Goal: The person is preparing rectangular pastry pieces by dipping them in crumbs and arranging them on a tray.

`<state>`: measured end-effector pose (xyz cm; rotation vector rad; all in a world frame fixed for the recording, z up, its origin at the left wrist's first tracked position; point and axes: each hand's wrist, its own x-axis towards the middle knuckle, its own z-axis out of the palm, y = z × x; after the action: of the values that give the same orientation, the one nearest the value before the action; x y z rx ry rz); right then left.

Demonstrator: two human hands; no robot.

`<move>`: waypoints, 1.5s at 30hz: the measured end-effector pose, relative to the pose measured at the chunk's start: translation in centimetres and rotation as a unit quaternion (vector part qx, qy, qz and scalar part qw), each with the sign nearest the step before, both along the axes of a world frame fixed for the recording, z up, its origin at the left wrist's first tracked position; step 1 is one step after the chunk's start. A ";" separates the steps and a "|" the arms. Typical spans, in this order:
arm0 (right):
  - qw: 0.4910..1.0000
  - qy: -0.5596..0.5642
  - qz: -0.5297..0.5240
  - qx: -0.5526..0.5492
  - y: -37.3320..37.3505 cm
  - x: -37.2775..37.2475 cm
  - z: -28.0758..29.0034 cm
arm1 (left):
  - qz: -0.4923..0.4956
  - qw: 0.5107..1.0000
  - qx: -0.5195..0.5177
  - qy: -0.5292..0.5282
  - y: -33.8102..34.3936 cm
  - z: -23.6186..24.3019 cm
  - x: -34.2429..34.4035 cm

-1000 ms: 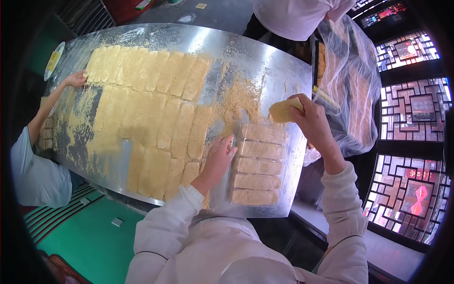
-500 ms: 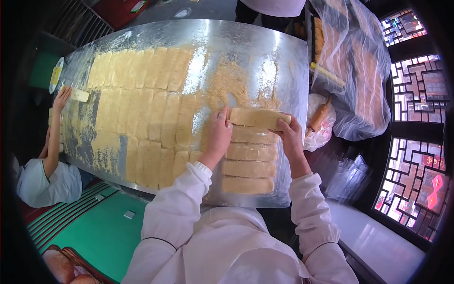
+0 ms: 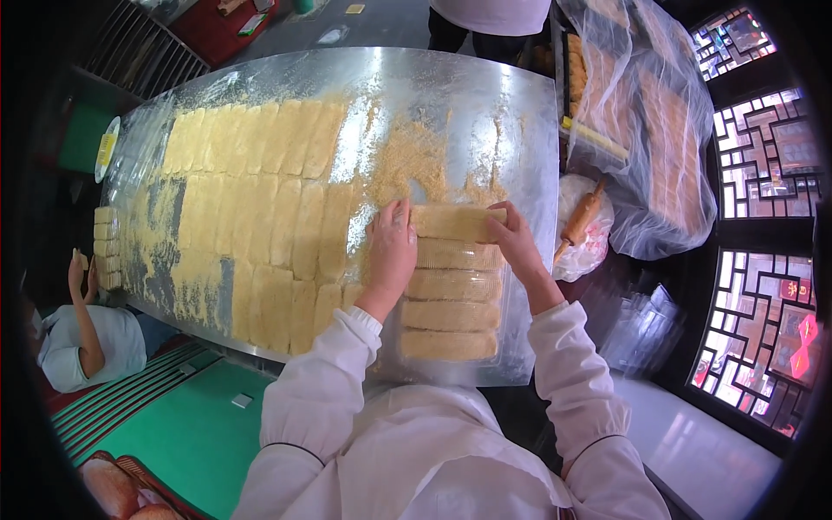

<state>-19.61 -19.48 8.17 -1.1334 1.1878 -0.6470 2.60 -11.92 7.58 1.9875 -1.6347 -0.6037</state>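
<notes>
A long pale-yellow pastry slab (image 3: 454, 223), dusted with crumbs, lies across the far end of a clear plastic tray (image 3: 497, 354). My left hand (image 3: 393, 256) is closed at the slab's left end, fingertips by its edge. Closed around the right end is my right hand (image 3: 517, 247), its thumb on the near side. Below it in the same tray, several like slabs (image 3: 451, 315) lie side by side. To the left, rows of similar pastry slabs (image 3: 282, 212) cover much of the metal table (image 3: 416, 78).
Loose crumbs (image 3: 407, 160) are scattered beyond my hands. Past the table's right edge are a rolling pin (image 3: 582, 217) on a plastic bag and plastic-covered trays of baked goods (image 3: 663, 165). At far left a co-worker's hands (image 3: 80, 270) are near a packed tray (image 3: 107, 247).
My hands have brought the slab left and down into line with the tray's far end. The co-worker at left has drawn a piece back from the table toward their body.
</notes>
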 end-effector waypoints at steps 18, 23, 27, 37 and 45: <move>0.821 0.421 0.053 -0.382 3.4 -2.9 2.2 | -0.216 0.971 -0.004 -0.107 -0.1 0.1 -1.9; 0.859 0.395 0.055 -0.322 5.1 -1.0 -2.7 | -0.215 0.966 0.010 -0.144 0.4 -0.7 -1.5; 0.865 0.383 0.038 -0.323 5.6 -0.9 -2.4 | -0.215 0.967 0.003 -0.135 0.7 0.2 -1.5; 0.835 0.313 -0.019 -0.452 3.2 5.1 4.0 | -0.183 0.979 -0.085 0.021 2.9 1.0 0.9; 0.842 0.239 0.225 -0.427 -1.5 21.6 -1.2 | -0.133 0.985 -0.017 0.112 14.1 1.5 6.8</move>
<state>1.95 -20.99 6.98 -2.3640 0.9665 -0.5373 9.42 2.16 9.05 1.6223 -1.7667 -0.8566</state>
